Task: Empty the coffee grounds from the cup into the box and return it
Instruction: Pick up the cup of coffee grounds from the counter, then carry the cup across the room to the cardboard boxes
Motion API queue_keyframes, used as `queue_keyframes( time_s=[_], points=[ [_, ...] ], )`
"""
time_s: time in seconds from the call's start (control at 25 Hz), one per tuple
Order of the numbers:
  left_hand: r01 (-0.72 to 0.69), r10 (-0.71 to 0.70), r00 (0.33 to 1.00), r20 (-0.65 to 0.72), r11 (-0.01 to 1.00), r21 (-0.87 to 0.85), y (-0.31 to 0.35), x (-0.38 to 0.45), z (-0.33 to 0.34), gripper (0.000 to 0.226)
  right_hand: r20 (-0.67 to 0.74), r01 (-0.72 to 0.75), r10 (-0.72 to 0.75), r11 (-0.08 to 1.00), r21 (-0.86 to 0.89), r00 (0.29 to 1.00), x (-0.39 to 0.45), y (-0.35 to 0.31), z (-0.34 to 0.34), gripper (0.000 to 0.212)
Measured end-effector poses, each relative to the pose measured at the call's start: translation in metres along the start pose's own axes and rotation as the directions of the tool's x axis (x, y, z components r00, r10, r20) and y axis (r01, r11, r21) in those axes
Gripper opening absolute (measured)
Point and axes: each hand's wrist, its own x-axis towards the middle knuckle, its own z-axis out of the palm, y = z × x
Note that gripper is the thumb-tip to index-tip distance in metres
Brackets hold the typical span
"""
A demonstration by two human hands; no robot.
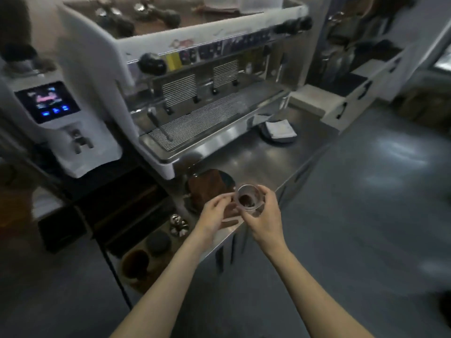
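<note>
Dim, motion-blurred, edges bowed, glare on floor

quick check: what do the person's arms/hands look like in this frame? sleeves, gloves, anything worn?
Both forearms are bare as far as the frame shows: no sleeves in view. The left hand and right hand wear no gloves. No watch, bracelet or ring is visible, though the picture is soft, so small items could be missed.

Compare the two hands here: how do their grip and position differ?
The right hand wraps the clear cup holding grounds; the left hand holds nothing, fingertips only near the rim. The right sits nearer the counter edge, the left further in. Both are bare.
</note>
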Motion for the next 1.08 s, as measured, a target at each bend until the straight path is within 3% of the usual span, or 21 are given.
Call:
queue_keyframes(
  time_s=[0.44, 0.72, 1.08],
  points=[
    [0.048, -0.065, 0.984, 0.166, 0.993, 0.104, -0.007, 0.051, 0.205, 0.027, -0.328, -0.128, 0.132, 0.991, 0.033, 0.936, 0.029, 0.087, -0.181, 0.06],
    [0.009, -0.05, 0.956, 0.29, 0.99, 0.139, 0.004, 0.136, 0.297, 0.029, -0.457, -0.182, 0.148, 0.983, -0.029, 0.877, 0.08, 0.127, -0.245, 0.058],
    [-0.077, -0.016, 0.86, 0.51, 0.984, 0.16, 0.057, 0.246, 0.413, 0.027, -0.631, -0.263, 0.123, 0.955, -0.134, 0.766, 0.184, 0.153, -0.317, 0.058]
  ],
)
